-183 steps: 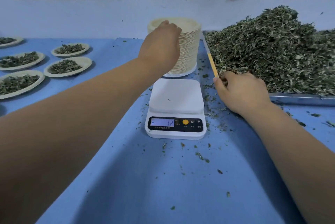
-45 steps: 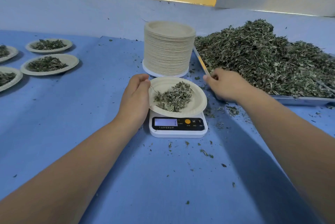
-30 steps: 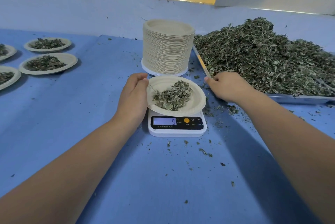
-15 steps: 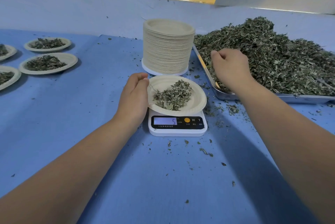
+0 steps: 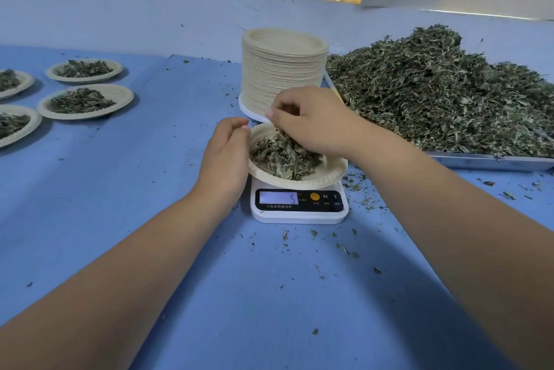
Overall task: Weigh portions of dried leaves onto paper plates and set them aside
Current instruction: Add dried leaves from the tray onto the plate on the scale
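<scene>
Weighing station, head view. The right hand (image 5: 311, 123) is positioned over the paper plate (image 5: 326, 178), which sits on the scale (image 5: 299, 215). Its fingers (image 5: 277, 114) are bunched together, tips pointing down, and pinch a small quantity of dried leaves (image 5: 281, 156); the rest of this portion lies directly below the fingertips, in the plate's well.

The left hand (image 5: 224, 156) grips the left rim of the same plate. Its fingers are curled over the far-left edge of the rim, just left of the right hand's fingertips, and the two hands are close together but do not touch.

The scale display, below and nearer the person than both hands, shows the digit 5.

Directly beyond the right hand's fingers stands a tall stack of plates (image 5: 283, 69), just behind the scale. To the right of the fingers, a metal tray (image 5: 485, 161) carries a large heap of leaves (image 5: 434, 93); the right forearm crosses in front of the tray's near-left corner.

Well to the left of the left hand's fingers, four filled plates (image 5: 85, 101) lie on the blue desk (image 5: 120, 204); two of them are cut off by the picture's edge. Loose leaf fragments (image 5: 344, 248) are scattered on the desk around the scale, mostly nearer the person and to the right of it.
</scene>
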